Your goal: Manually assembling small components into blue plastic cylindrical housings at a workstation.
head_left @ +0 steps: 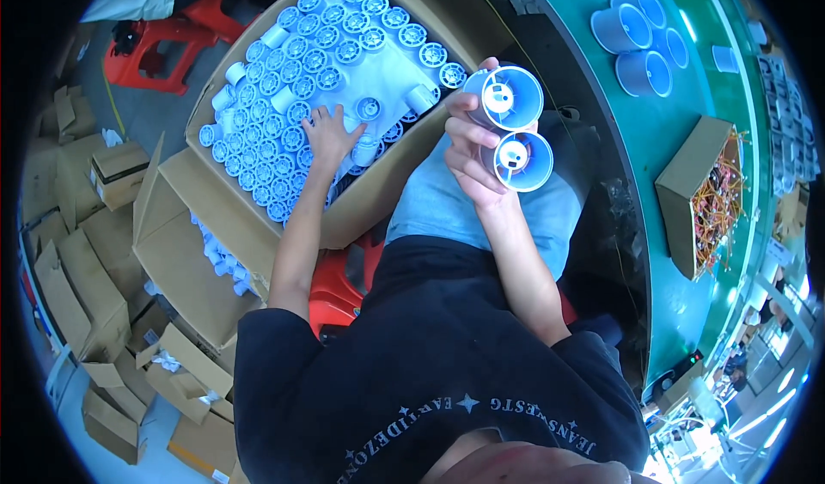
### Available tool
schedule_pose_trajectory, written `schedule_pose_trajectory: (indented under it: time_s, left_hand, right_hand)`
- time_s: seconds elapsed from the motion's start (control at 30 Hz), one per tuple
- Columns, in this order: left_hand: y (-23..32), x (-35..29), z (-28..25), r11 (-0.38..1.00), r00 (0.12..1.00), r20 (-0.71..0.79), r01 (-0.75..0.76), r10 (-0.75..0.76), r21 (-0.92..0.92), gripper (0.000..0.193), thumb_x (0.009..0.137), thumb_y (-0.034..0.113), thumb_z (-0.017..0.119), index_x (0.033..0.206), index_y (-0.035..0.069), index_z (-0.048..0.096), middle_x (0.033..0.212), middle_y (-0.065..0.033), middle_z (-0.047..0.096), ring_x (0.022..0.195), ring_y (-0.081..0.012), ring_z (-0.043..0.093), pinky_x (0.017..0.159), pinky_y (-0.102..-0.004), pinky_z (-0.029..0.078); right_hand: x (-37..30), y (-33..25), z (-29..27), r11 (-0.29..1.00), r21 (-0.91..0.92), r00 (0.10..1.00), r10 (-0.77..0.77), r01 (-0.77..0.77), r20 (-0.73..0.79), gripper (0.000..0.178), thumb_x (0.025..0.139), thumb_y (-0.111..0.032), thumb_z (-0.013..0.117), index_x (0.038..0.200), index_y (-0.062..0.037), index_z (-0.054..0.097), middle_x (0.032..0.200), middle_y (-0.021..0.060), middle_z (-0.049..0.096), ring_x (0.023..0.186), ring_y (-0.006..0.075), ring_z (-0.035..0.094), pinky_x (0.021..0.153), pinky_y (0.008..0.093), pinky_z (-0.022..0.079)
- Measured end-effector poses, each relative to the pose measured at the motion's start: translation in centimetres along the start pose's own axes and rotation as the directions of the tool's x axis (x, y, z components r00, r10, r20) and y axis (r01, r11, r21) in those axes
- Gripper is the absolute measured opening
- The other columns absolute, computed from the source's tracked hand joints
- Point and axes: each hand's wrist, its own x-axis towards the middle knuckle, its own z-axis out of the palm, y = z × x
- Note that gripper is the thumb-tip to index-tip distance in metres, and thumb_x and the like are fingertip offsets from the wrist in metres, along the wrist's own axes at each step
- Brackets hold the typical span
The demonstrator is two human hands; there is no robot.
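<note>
My right hand [474, 150] is raised over my lap, its fingers wrapped round two pale cup-shaped plastic housings. The upper housing [526, 84] and the lower housing [540, 173] have their open ends up, showing a white fitting inside each. My left hand [331, 140] reaches into a large cardboard box [193, 179], fingers spread over the parts there. Close to its fingertips stands a single housing [369, 108]. Rows of similar round parts [271, 123] with spoked ends fill the box, and a pale sheet [382, 76] covers some of them.
On the green workbench [666, 153] at right stand several grey cups [644, 73] and a cardboard box of small wired parts [679, 196]. A red stool [339, 291] is beneath me; another red stool [176, 50] stands far left. Cardboard boxes [90, 291] crowd the left floor.
</note>
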Motion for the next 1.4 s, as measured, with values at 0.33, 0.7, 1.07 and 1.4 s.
schedule_pose_trajectory:
  time_s: [0.33,0.7,1.07,1.4]
  left_hand:
    - [-2.9,0.6,1.1,0.978,0.960,-0.182,-0.207,0.210,0.037,0.060,0.079,0.053,0.064,0.108,0.001,0.058,0.100,-0.0147,0.059,0.102,-0.0308,0.051,0.094,-0.0439,0.033]
    - [-2.4,1.8,-1.4,0.979,0.953,-0.300,-0.091,0.033,-0.183,0.052,0.083,0.047,0.063,0.102,-0.001,0.058,0.089,-0.0189,0.064,0.087,-0.0360,0.058,0.084,-0.0429,0.044]
    - [9.8,-0.6,-18.3,-0.818,0.998,-0.037,0.018,0.048,-0.574,0.077,0.091,0.071,0.023,0.100,0.001,0.055,0.080,-0.0096,0.060,0.084,-0.0270,0.056,0.086,-0.0471,0.046]
    - [22.0,-4.7,-25.7,-0.931,0.947,0.055,0.320,0.315,-0.175,0.072,0.090,0.070,0.031,0.099,0.005,0.060,0.090,-0.0068,0.061,0.096,-0.0235,0.058,0.093,-0.0397,0.044]
  right_hand:
    - [-2.5,-1.5,3.9,0.992,0.121,0.992,0.019,-0.034,0.127,0.069,0.081,-0.031,0.066,0.128,0.0098,0.036,0.110,0.0157,0.050,0.090,0.0198,0.058,0.038,0.0279,0.050]
    - [-4.9,-2.6,7.8,0.982,0.104,0.986,-0.161,0.156,0.045,0.077,0.076,-0.027,0.076,0.130,0.0068,0.032,0.114,0.0148,0.050,0.098,0.0200,0.059,0.042,0.0295,0.057]
    - [-4.4,-2.4,7.5,0.978,0.135,0.982,-0.170,0.159,0.078,0.074,0.077,-0.026,0.075,0.129,0.0059,0.034,0.120,0.0152,0.047,0.100,0.0204,0.057,0.041,0.0285,0.057]
    - [-6.3,-3.7,7.4,0.938,-0.067,0.936,-0.331,0.340,0.121,0.066,0.080,-0.023,0.069,0.130,0.0047,0.037,0.124,0.0157,0.046,0.099,0.0195,0.055,0.040,0.0264,0.053]
